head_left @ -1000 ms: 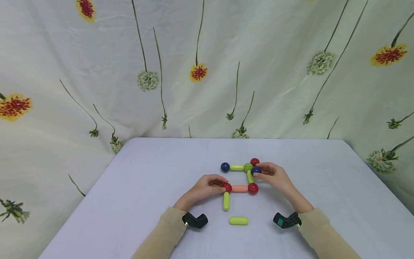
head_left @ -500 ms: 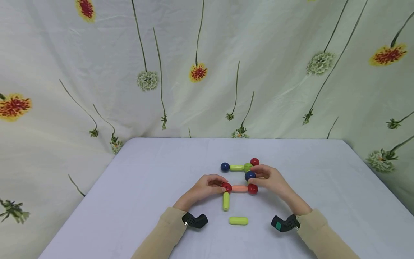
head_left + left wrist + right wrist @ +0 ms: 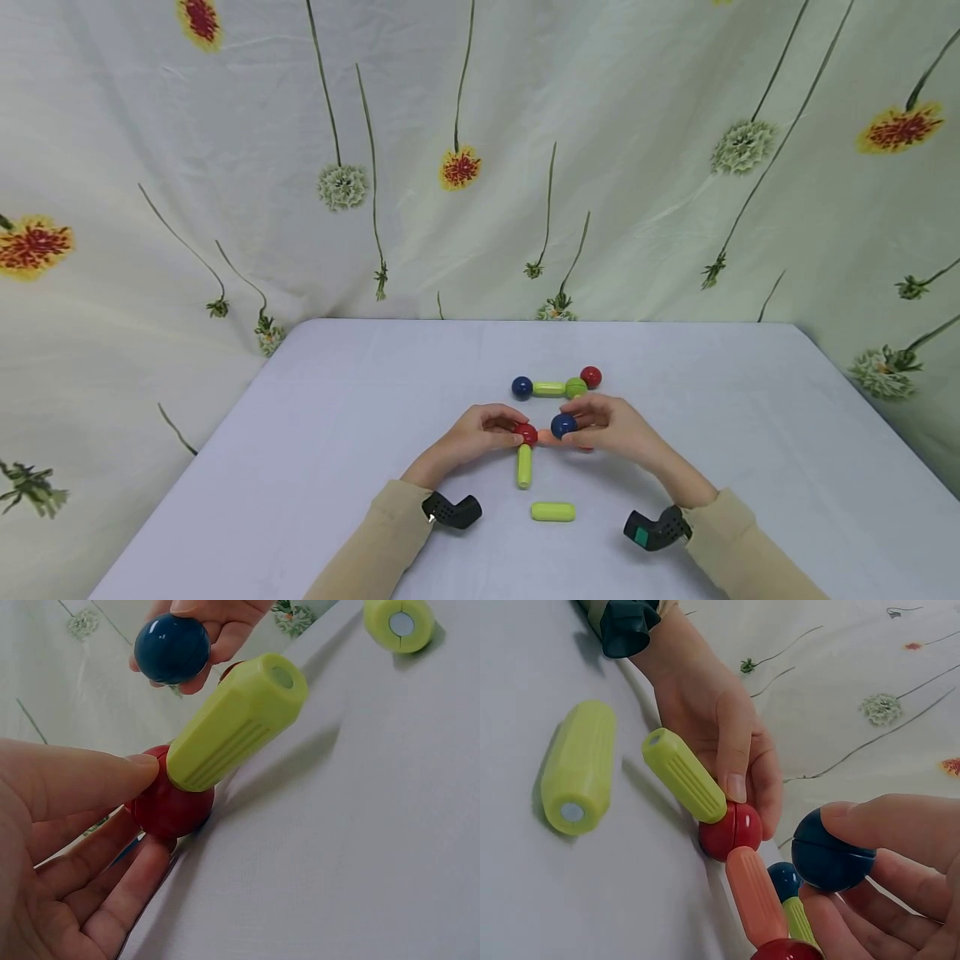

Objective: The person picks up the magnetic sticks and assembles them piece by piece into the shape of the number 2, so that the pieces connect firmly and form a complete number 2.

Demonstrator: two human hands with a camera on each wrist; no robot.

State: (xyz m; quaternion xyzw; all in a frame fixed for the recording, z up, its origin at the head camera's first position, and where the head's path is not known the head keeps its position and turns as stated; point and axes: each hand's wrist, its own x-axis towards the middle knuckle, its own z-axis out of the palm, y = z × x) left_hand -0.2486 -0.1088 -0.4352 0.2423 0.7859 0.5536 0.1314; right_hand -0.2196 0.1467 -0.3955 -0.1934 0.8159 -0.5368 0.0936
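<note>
My left hand (image 3: 480,435) pinches a red ball (image 3: 174,808) between thumb and fingers. A yellow-green magnetic rod (image 3: 234,727) sticks out from that ball towards me. On the ball's other side a salmon-pink rod (image 3: 756,892) joins it to a second red ball (image 3: 786,951), mostly hidden behind my right hand in the head view. My right hand (image 3: 618,429) holds a dark blue ball (image 3: 563,426) by thumb and fingertips, just right of the first red ball and apart from the green rod.
Farther back lie another blue ball (image 3: 522,387), a green rod (image 3: 549,388), a green ball (image 3: 576,387) and a red ball (image 3: 591,377), joined in a row. A loose yellow-green rod (image 3: 552,512) lies nearer to me on the white table (image 3: 337,400).
My right hand has carried the blue ball left and towards me, from beside the green ball to near the first red ball. My left hand has stayed in place.
</note>
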